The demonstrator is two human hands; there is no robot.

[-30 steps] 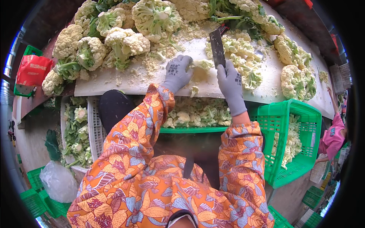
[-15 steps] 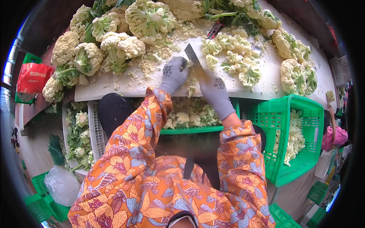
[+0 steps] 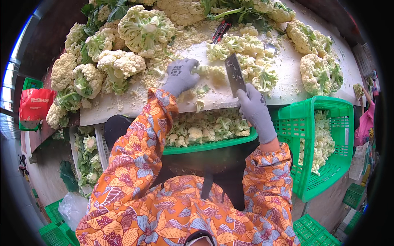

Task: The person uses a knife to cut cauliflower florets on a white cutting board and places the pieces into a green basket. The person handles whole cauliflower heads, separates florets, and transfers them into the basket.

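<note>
My right hand (image 3: 255,107), in a grey glove, grips a broad-bladed knife (image 3: 234,74) whose blade points up and away over the white board (image 3: 135,98). To its left, my gloved left hand (image 3: 182,76) is over the board with thumb and forefinger apart. A motion-blurred cauliflower piece (image 3: 212,73) is just right of those fingertips, seemingly loose of them. A small floret (image 3: 200,105) lies at the board's near edge. Cut florets (image 3: 264,78) are heaped beyond the knife. Whole cauliflower heads (image 3: 121,65) are piled left of my left hand.
Below the board's edge is a green crate (image 3: 213,145) of florets. Another green crate (image 3: 305,147) with florets stands tilted on the right. A red-handled cutter (image 3: 221,32) and a round metal piece (image 3: 270,47) lie on the board. At far right is another person's pink sleeve (image 3: 364,125).
My right hand has swung right with the knife, away from my left hand. A cauliflower piece now shows blurred between them. My left hand has shifted slightly left and its fingers have parted.
</note>
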